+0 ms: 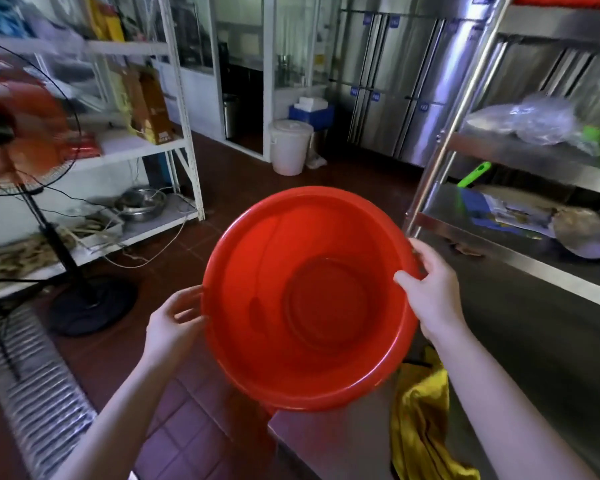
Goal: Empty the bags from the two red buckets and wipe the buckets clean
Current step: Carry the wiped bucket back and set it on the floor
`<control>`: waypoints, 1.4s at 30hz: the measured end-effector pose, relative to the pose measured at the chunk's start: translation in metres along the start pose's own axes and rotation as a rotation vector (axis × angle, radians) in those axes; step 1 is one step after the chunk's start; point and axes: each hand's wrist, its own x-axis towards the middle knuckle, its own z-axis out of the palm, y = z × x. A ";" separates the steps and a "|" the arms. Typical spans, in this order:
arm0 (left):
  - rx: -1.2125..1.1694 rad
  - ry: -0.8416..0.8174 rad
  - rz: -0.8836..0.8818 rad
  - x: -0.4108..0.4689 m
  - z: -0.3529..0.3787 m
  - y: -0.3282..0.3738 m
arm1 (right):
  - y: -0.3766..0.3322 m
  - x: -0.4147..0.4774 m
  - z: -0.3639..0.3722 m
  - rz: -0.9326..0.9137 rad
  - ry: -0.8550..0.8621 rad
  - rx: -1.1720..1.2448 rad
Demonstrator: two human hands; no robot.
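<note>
Above the near corner of the steel tabletop (333,445), the red bucket (312,306) is held in the air between the two hands, its mouth tilted toward the camera so that the whole inside shows. The right hand (433,292) grasps the rim on the bucket's right side, with the thumb hooked over the lip into the inside and the fingers wrapped round the outside. The left hand (174,327) grasps the opposite side just under the rim, its fingers curled against the outer wall and its thumb up by the lip. Both forearms are bare and reach forward and upward from the bottom of the view, the right one passing over the tabletop and the left one over the floor (187,427).

The bucket is wide, round and shallow, more basin than pail, in glossy red plastic with a rolled rim, smooth sloping walls and a flat circular base marked by a raised ring. A crumpled yellow cloth (420,420) lies on the tabletop just below the bucket's lower right edge, under the right forearm, and its folds catch a slight sheen. The tabletop is brushed metal with a dull reflection. The floor is laid in dark red-brown square tiles.
</note>
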 end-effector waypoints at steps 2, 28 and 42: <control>-0.052 -0.008 0.011 0.025 -0.014 -0.007 | 0.000 0.013 0.031 0.030 -0.009 0.016; 0.122 -0.217 -0.048 0.359 -0.005 -0.077 | 0.088 0.185 0.262 0.517 0.039 -0.162; 0.366 -0.273 -0.074 0.509 0.152 -0.124 | 0.213 0.318 0.273 0.761 -0.006 -0.108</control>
